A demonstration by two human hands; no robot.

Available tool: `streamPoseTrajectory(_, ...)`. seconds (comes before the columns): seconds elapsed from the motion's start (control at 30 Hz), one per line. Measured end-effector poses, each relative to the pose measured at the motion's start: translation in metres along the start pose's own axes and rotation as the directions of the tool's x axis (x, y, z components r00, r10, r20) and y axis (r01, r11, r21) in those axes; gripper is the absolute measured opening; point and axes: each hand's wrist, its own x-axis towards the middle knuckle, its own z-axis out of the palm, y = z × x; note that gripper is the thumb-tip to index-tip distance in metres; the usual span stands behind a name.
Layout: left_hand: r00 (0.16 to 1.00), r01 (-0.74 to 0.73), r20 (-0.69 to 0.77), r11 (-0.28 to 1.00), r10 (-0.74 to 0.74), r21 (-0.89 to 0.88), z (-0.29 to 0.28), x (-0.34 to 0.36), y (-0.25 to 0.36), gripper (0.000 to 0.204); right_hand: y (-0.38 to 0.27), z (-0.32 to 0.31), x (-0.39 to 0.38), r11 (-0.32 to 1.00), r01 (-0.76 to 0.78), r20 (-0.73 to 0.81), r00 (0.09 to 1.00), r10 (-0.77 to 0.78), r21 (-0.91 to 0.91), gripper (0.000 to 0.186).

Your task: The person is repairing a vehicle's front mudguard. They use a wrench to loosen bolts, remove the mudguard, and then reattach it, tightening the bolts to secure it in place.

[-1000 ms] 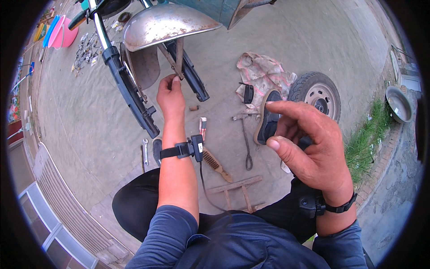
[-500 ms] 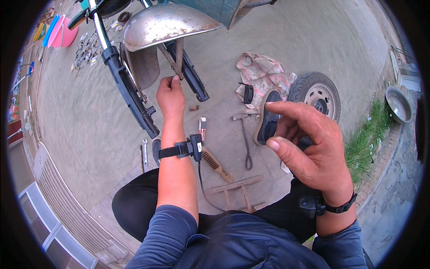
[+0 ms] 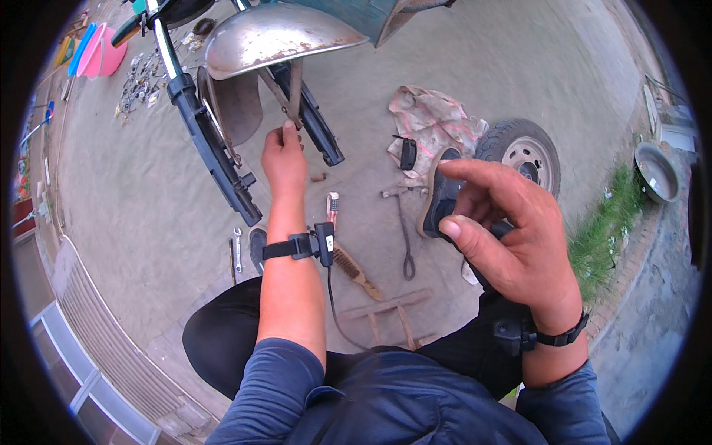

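Beneath the metal fender (image 3: 282, 38), your left hand (image 3: 284, 157) is pinching a brace (image 3: 296, 85); your right hand (image 3: 515, 237) is hovering rightward, thumb and forefinger parted.

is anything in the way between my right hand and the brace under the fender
Nothing visible stands between the right hand and the brace. Only the left hand is right at the brace's lower end, partly hiding it.

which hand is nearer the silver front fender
Left. The left hand is just below the fender, at the lower end of its brace; the right hand is farther off, toward the picture's lower right.
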Motion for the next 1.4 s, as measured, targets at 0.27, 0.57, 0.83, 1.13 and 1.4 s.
streamPoseTrajectory(0.27, 0.986, -0.162, 0.010, 0.963, 0.164, 0.214, -0.006, 0.007, 0.005, 0.031, -0.001, -0.003, 0.002, 0.999, -0.040, 0.011, 0.999, 0.040, 0.011, 0.043)
streamPoseTrajectory(0.57, 0.989, -0.146, 0.015, 0.988, 0.146, 0.049, -0.003, 0.013, -0.008, 0.025, 0.001, -0.008, 0.001, 0.991, -0.133, -0.011, 0.991, 0.133, 0.031, 0.042)
streamPoseTrajectory(0.83, 0.983, -0.182, 0.012, 0.983, 0.182, -0.007, -0.003, 0.012, -0.007, 0.022, 0.005, -0.010, 0.003, 0.986, -0.156, -0.015, 0.987, 0.157, 0.054, 0.040)
streamPoseTrajectory(1.13, 0.999, 0.045, -0.024, 0.992, -0.048, -0.116, 0.002, -0.012, -0.018, 0.038, 0.141, 0.022, 0.035, 0.908, -0.392, 0.136, 0.901, 0.411, -0.146, 0.043)
streamPoseTrajectory(1.4, 0.951, 0.306, 0.091, 0.942, -0.296, -0.136, 0.008, -0.035, -0.063, 0.036, 0.300, 0.121, 0.054, 0.820, -0.506, 0.040, 0.845, 0.534, -0.268, 0.062)
